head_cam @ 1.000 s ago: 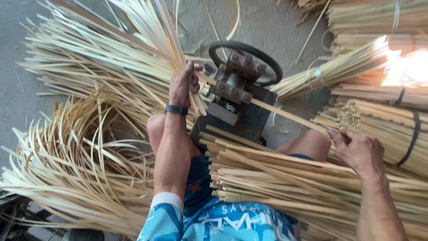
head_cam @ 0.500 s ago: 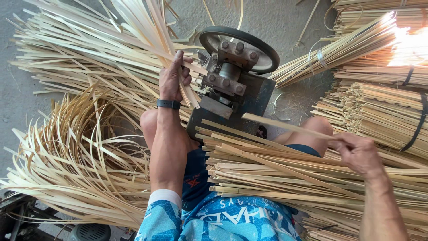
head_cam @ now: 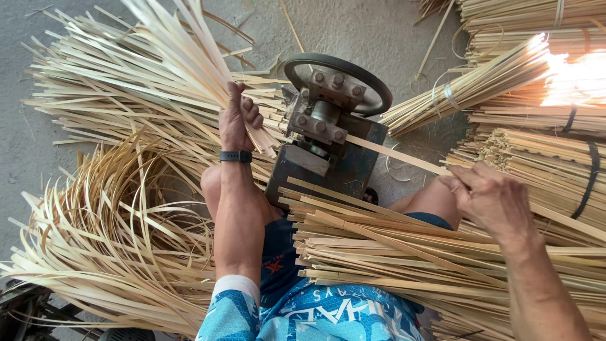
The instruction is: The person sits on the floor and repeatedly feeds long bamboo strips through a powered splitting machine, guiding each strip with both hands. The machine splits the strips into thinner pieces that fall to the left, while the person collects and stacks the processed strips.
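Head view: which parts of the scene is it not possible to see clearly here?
- Bundles of bamboo sticks, top right: washed out by glare.
- Splitting machine: its base is hidden behind the strips on the lap.
- Left hand: its grip on the thin strips shows only from the back.
- Right hand: its fingertips on the strip are hidden.

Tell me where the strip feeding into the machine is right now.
In the head view, the bamboo strip runs from the right hand up-left into the splitting machine, centre frame.
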